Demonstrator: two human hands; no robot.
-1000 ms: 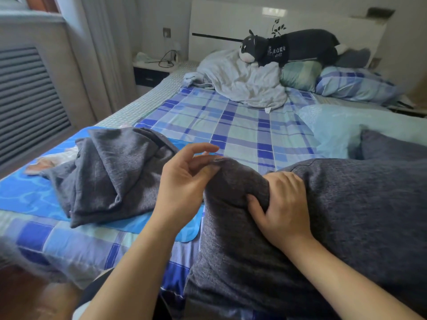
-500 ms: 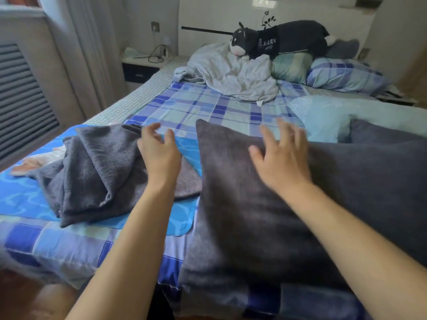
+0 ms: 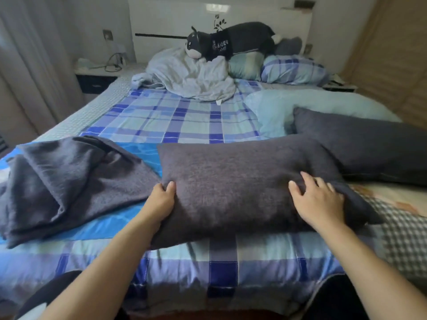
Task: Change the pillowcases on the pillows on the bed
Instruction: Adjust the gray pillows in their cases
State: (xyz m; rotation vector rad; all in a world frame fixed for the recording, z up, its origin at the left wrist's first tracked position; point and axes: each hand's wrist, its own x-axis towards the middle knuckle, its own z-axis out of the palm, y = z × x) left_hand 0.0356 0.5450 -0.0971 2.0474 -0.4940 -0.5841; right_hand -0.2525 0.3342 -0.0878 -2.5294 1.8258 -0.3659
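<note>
At the bed's [image 3: 184, 269] near edge, your left hand [image 3: 161, 199] now grips the dark grey fabric pillow [image 3: 231, 181], just laid flat, while your right hand [image 3: 316, 202] presses it, fingers spread — this one looks cased.

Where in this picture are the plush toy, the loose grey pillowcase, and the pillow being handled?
plush toy [image 3: 231, 41]: head view, on its dark body.
loose grey pillowcase [image 3: 69, 181]: head view, on its crumpled middle.
pillow [image 3: 231, 181]: head view, on its top face.

The only writing is showing on the dark shirt of the black plush cat [image 3: 231, 41] that is lying on the pillows by the headboard, some lines of small white characters, but they are appearing too blurred and small to read.
</note>
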